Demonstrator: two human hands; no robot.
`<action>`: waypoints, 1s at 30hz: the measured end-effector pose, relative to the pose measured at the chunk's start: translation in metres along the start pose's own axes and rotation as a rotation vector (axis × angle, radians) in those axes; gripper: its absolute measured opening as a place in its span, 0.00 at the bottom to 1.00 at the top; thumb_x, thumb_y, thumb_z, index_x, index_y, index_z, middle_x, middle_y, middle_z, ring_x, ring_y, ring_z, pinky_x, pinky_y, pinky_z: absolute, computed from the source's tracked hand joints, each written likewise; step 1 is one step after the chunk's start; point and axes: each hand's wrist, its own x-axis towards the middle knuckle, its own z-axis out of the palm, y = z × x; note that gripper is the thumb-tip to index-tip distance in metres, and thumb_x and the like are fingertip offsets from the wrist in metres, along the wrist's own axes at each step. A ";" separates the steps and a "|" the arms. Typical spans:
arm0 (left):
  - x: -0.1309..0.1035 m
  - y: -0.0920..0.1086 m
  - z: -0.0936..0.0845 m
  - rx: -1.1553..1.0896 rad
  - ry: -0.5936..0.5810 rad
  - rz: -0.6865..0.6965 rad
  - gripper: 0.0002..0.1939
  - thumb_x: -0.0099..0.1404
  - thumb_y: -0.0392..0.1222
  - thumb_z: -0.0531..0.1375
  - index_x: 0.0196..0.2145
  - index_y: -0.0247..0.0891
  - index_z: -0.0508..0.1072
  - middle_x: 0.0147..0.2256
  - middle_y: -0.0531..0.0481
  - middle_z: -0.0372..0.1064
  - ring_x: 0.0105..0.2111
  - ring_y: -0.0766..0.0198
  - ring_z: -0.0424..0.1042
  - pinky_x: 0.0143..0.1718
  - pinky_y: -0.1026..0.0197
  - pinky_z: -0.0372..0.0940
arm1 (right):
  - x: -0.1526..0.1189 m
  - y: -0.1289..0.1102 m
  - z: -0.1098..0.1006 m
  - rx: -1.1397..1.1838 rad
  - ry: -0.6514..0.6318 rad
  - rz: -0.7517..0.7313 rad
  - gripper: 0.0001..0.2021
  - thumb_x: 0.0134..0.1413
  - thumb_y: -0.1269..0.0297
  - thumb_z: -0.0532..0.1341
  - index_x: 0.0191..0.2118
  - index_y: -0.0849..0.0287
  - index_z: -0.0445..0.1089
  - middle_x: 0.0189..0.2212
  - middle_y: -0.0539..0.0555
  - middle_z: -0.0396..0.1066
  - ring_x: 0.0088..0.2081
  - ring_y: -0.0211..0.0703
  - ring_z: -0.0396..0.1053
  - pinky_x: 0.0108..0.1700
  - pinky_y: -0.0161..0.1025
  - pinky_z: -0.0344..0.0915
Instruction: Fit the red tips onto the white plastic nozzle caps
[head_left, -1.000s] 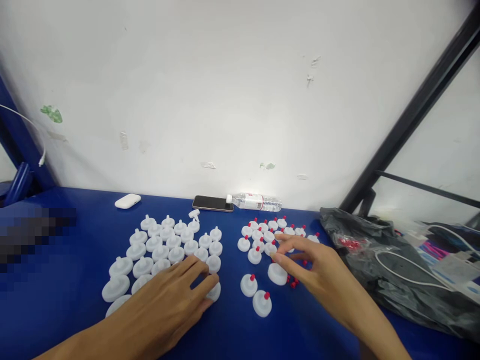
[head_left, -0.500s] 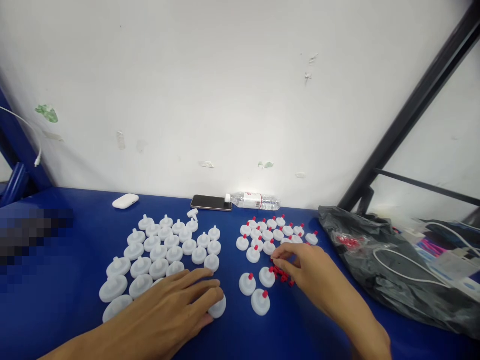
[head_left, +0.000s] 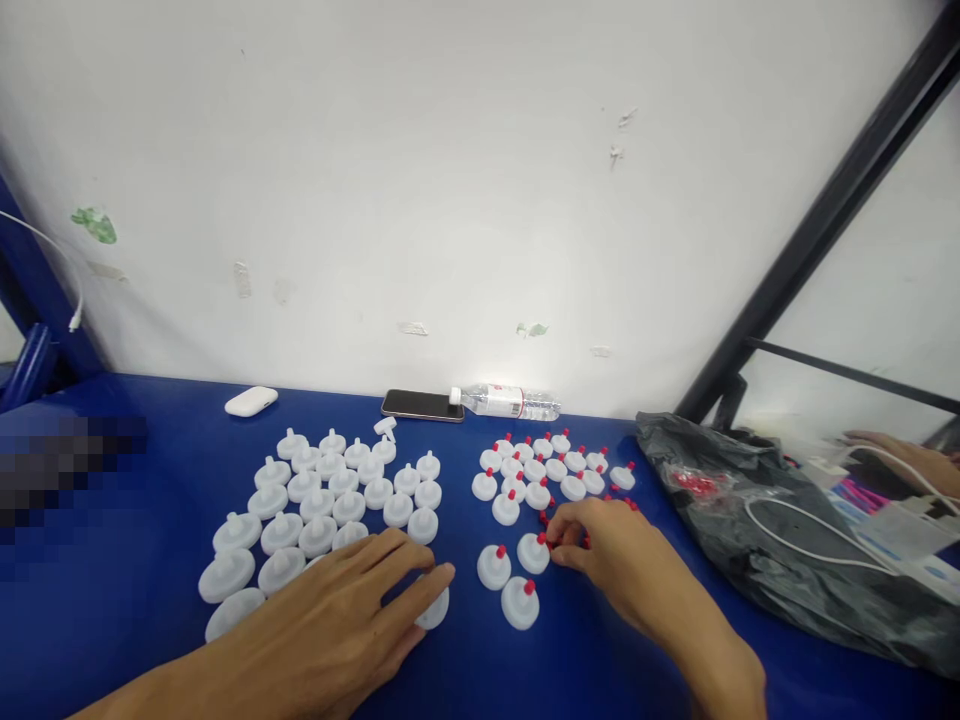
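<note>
My left hand [head_left: 352, 610] reaches over the near edge of a group of white round pieces with upright spouts [head_left: 318, 537]. Its thumb and fingers close around one white spouted disc [head_left: 435, 606], partly hidden under the index finger. On the right, my right hand [head_left: 600, 545] is bent down, thumb and index pinched together among small loose red caps [head_left: 546, 517]; red shows at the fingertips, but the grip is largely hidden. Beside it lie red-capped white discs [head_left: 520, 603], with several more behind [head_left: 537, 494].
A phone [head_left: 423, 405], a lying plastic bottle [head_left: 510, 401] and a white case [head_left: 252, 402] lie along the wall. At right, a dark plastic bag [head_left: 787, 570] carries a bag of red pieces [head_left: 699, 484] and a white cable. Another person's hand [head_left: 919, 467] shows at far right.
My right hand has shifted slightly down and its fingertips reach lower into the red caps. My left index finger has stretched further over the disc. Another person's hand has appeared at far right.
</note>
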 end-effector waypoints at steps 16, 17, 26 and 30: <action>0.006 0.000 -0.006 -0.095 0.146 -0.131 0.13 0.77 0.37 0.51 0.53 0.41 0.71 0.43 0.48 0.79 0.41 0.58 0.80 0.41 0.58 0.75 | -0.025 -0.049 -0.017 0.497 0.178 -0.190 0.04 0.59 0.61 0.68 0.38 0.51 0.80 0.30 0.47 0.81 0.28 0.40 0.76 0.29 0.34 0.66; 0.005 0.000 -0.006 -0.091 0.160 -0.130 0.12 0.77 0.37 0.51 0.53 0.41 0.71 0.43 0.48 0.79 0.41 0.58 0.80 0.40 0.58 0.74 | -0.027 -0.055 -0.015 0.473 0.165 -0.212 0.03 0.59 0.62 0.69 0.38 0.50 0.81 0.29 0.46 0.80 0.28 0.39 0.75 0.29 0.33 0.65; 0.006 0.001 -0.010 -0.086 0.227 -0.097 0.11 0.81 0.39 0.50 0.52 0.39 0.70 0.39 0.49 0.76 0.36 0.61 0.79 0.33 0.60 0.72 | -0.026 -0.074 0.000 0.368 0.037 -0.414 0.05 0.57 0.67 0.74 0.36 0.46 0.82 0.32 0.40 0.82 0.32 0.35 0.75 0.35 0.30 0.64; 0.006 -0.001 -0.011 -0.051 0.259 -0.121 0.11 0.80 0.39 0.50 0.52 0.39 0.71 0.40 0.48 0.76 0.35 0.60 0.79 0.31 0.59 0.71 | -0.026 -0.074 0.001 0.380 0.091 -0.433 0.04 0.56 0.66 0.74 0.36 0.48 0.83 0.30 0.41 0.81 0.29 0.36 0.75 0.32 0.30 0.64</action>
